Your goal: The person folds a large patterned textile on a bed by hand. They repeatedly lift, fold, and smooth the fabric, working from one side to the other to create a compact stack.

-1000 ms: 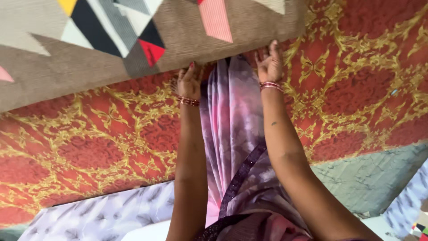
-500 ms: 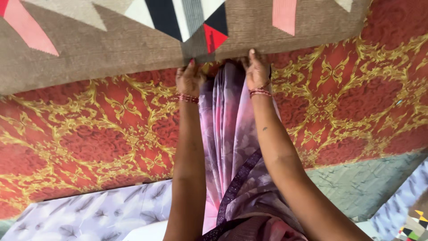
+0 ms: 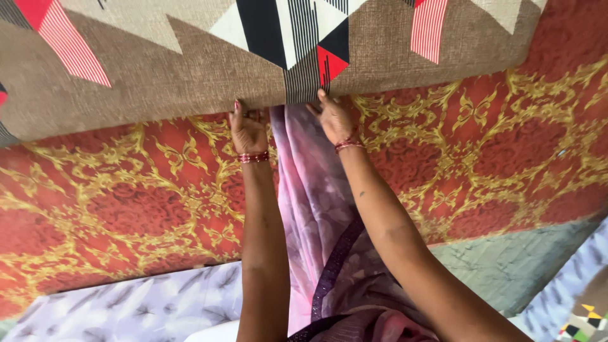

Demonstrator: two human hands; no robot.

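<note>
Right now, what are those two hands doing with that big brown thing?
A person is leaning over a red and gold patterned spread, with both hands at the lower edge of a thick brown mattress printed with triangles. The left hand rests against that edge, and the right hand reaches it with fingers spread. A pink and purple drape of the person's clothing hangs between the arms. A pale grey leaf-print cloth lies nearer the person.

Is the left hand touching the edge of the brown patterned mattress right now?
Touching. The head view shows the left hand with its fingertips pressed against the lower edge of the brown patterned mattress, no gap between them.
</note>
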